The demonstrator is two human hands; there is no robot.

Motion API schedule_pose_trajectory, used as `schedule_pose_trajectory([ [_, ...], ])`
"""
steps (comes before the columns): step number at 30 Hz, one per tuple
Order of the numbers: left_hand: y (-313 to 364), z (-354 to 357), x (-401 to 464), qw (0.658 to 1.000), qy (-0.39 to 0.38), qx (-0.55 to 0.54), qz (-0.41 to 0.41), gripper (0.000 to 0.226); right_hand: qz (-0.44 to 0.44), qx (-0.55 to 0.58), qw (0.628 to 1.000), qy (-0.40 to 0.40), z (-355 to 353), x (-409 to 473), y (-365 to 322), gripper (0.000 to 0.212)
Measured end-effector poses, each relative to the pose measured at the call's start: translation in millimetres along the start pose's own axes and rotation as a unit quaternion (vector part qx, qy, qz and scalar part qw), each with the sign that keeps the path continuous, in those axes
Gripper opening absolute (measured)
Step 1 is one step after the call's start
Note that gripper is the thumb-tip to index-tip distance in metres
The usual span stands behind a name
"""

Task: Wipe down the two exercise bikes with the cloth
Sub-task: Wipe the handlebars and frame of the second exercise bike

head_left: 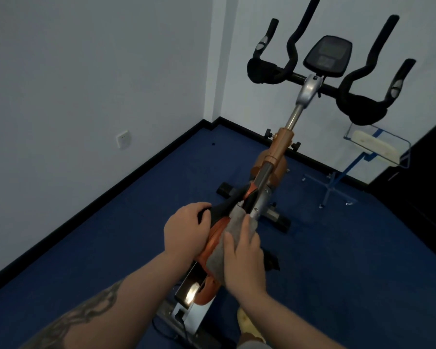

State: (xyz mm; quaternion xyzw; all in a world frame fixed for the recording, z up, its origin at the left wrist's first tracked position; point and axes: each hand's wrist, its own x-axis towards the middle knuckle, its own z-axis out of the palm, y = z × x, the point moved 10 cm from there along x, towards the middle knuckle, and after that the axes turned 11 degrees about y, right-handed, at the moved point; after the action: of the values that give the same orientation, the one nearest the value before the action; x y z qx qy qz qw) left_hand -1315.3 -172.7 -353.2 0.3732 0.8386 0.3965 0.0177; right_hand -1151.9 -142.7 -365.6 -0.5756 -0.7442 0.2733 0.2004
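- The right hand (244, 258) lies flat on a soft grey cloth (220, 258). Its fingers are straight and press the cloth down. This grip is wide open and curls round nothing.
- The left hand (186, 230) is just beside the right hand. Its fingers curl round a black part (218, 210) of the bike, maybe the seat, but it is hard to tell.
- The cloth looks fuzzy, like a towel. It is draped over the smooth orange frame of the orange and silver exercise bike (278, 149), right under the right grip.
- Past both grips, a shiny silver metal tube (263, 176) runs up into an orange sleeve, then to a thin silver post.
- Far above the grips sit black curved handlebars (363, 69) with a soft foam look and two silver patches.
- Between the bars is a flat dark screen (327, 55). Any writing on it is too dim to read.
- Close below the grips a shiny silver box part (189, 295) catches the light. The bottom of the bike is cut off by the edge.
- The left arm has a dark tattoo (86, 313). Its shape is blurry.
- The floor is blue carpet (111, 248) with a black strip along pale walls.
- Off to the right of the grips stands a thin blue and clear stand (378, 144) with a pale flat thing on top. I cannot tell what it is.
- A white wall socket (124, 139) is off to the left.
- Only one bike shows.
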Motion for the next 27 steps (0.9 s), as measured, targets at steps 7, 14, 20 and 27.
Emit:
schedule_pose_trajectory([
  [7,-3.8,-2.1,0.3,1.0,0.009,-0.014,-0.016,0.025,0.07,-0.032,0.997,-0.016,11.7,55.6,6.4,0.067],
  [14,-8.5,-3.0,0.9,0.997,0.01,-0.04,-0.059,0.022,0.089,0.039,0.994,0.058,14.2,129.0,12.5,0.061],
  [20,-29.0,-14.7,-6.4,0.983,0.066,-0.003,-0.173,0.02,-0.185,-0.223,0.957,0.02,16.0,160.1,-36.7,0.041],
  [27,-42.9,-24.5,-28.1,0.941,0.139,0.03,-0.308,0.022,-0.493,-0.116,0.852,-0.132,28.8,84.9,-76.8,0.048],
])
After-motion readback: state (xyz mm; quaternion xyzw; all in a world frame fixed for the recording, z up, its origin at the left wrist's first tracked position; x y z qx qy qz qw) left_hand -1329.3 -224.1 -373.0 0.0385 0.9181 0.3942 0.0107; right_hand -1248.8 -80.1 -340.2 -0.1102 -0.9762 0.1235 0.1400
